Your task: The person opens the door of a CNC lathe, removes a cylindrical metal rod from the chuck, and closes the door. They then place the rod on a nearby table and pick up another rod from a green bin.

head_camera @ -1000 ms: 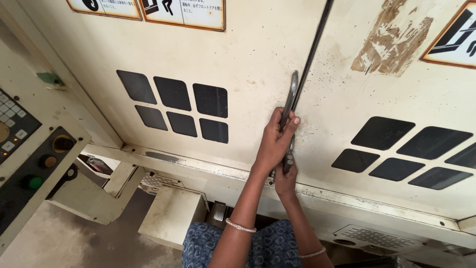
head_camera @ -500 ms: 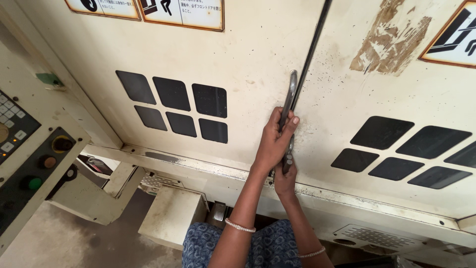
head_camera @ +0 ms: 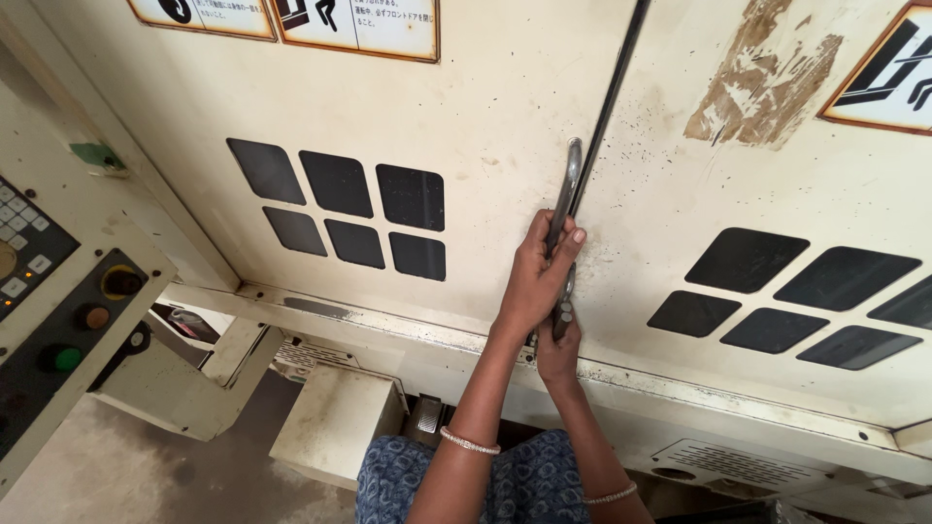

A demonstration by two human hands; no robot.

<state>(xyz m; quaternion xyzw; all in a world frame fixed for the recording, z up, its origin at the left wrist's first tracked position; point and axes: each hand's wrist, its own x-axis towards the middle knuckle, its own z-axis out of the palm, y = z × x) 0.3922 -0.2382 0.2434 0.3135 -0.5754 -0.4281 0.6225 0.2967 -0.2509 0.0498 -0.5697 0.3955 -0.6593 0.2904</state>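
On the cream machine door (head_camera: 466,126), right beside the dark gap (head_camera: 610,126) where two doors meet, sits a long metal handle (head_camera: 568,184). It stands upright, and both hands are wrapped around it. The left hand (head_camera: 537,281) grips the middle of the handle with its fingers curled tight. The right hand (head_camera: 558,344) holds the lower end, just under the left one, also closed around it. It looks like the door is being gripped to slide it, so a steady sideways pull seems needed. Dark window squares (head_camera: 354,218) sit to the left. A control panel (head_camera: 49,320) with round buttons is farther left.
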